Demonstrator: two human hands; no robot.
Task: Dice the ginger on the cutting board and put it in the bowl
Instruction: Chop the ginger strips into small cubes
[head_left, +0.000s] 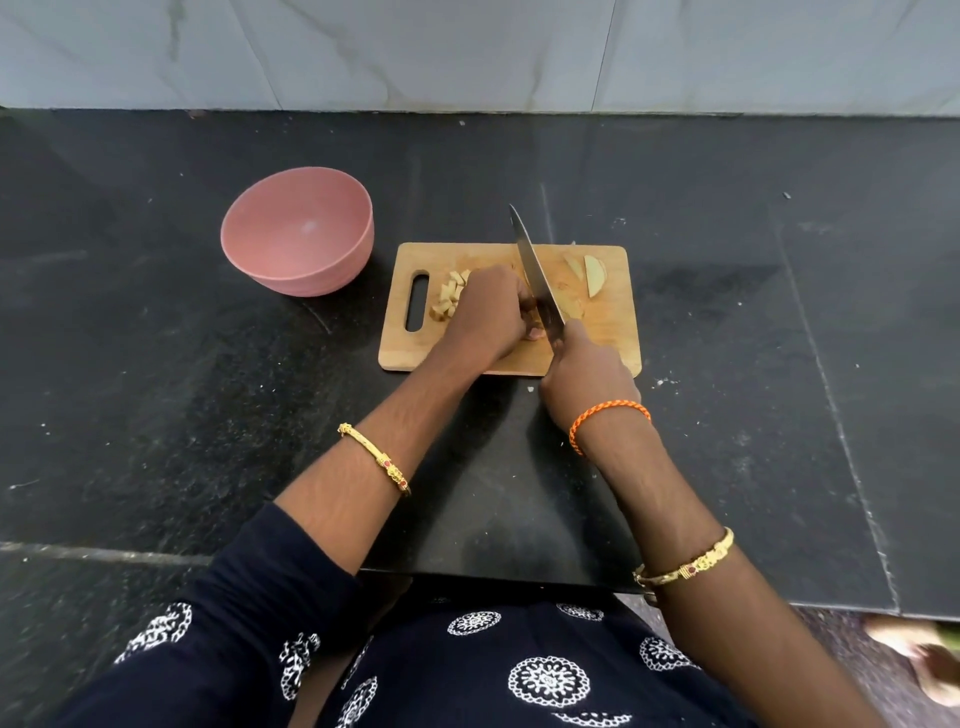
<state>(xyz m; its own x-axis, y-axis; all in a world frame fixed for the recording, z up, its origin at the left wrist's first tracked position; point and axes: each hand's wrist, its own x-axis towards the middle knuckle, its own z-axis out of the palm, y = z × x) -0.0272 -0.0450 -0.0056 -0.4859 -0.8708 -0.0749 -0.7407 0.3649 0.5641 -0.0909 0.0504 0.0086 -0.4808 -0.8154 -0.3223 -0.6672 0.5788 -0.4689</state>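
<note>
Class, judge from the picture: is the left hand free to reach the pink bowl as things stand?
Probably yes. The bowl stands off the cutting board to the left with bare counter between, but the left hand is holding ginger and must let go first.

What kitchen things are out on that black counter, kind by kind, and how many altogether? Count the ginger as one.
Bowl, pink: 1
Cutting board, wooden: 1
Knife: 1
Ginger, in pieces on the board: 1
Total: 4
</note>
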